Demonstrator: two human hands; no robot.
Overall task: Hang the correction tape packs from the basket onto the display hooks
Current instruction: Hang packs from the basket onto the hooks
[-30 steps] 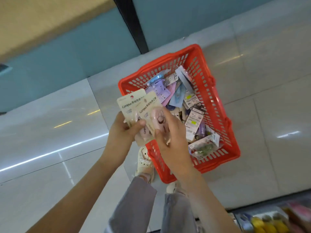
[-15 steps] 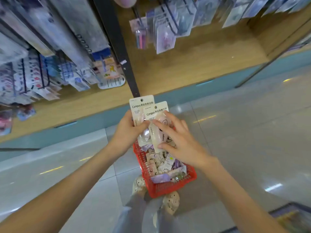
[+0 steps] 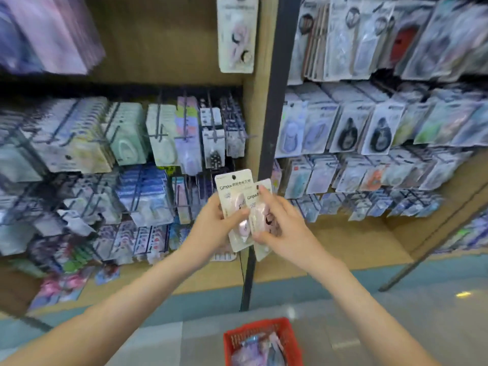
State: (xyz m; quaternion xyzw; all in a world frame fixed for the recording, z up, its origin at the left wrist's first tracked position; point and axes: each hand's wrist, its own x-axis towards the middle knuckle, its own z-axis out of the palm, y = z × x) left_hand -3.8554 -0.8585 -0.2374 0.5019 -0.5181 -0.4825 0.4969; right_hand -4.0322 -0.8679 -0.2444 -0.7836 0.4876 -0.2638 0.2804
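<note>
Two cream Campus correction tape packs with pink dispensers are held up in front of the display. My left hand (image 3: 214, 225) grips the left pack (image 3: 232, 188), thumb across its front. My right hand (image 3: 280, 223) pinches the right pack (image 3: 260, 249), which overlaps the first. The red basket (image 3: 264, 326) stands on the floor at the bottom edge, with several more packs inside. Black wire display hooks (image 3: 184, 128) jut from the wooden wall behind the packs, most of them loaded with hanging packs.
A dark vertical post (image 3: 274, 101) splits the display into a left and a right bay, both crowded with carded stationery. A single pack (image 3: 237, 35) hangs high beside the post. Grey tiled floor (image 3: 396, 326) lies below the teal base.
My view has swung up from the basket on the floor to the display wall. Both hands have kept hold of the two packs and lifted them to hook height.
</note>
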